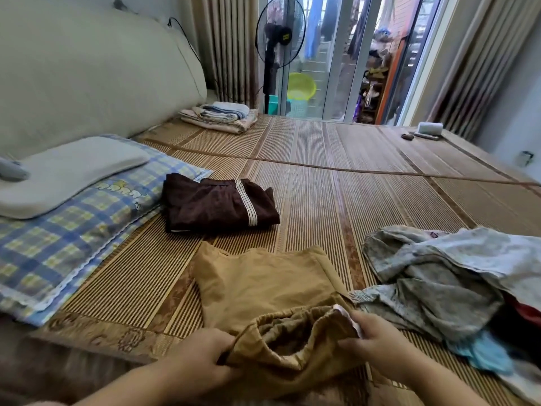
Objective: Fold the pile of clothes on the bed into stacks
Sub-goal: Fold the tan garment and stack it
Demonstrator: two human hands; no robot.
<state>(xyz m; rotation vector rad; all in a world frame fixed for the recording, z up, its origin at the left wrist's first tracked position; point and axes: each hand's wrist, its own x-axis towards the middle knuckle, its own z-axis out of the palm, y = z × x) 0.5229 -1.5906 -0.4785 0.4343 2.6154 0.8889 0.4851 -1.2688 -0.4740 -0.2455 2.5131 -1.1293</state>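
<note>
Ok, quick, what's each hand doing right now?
Left hand: grips the tan shorts at the waistband.
Right hand: pinches the waistband's other side.

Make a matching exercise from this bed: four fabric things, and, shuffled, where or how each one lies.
1 mustard shorts
2 dark brown shorts
3 unfolded clothes pile
4 folded bedding stack

A folded, beside the checked pillow
B far end, near the fan
C waistband held by left hand and right hand
D heaped on the right

Pairs: 1-C, 2-A, 3-D, 4-B

Home bedroom: pillow (67, 174), mat-covered bed (336, 183).
</note>
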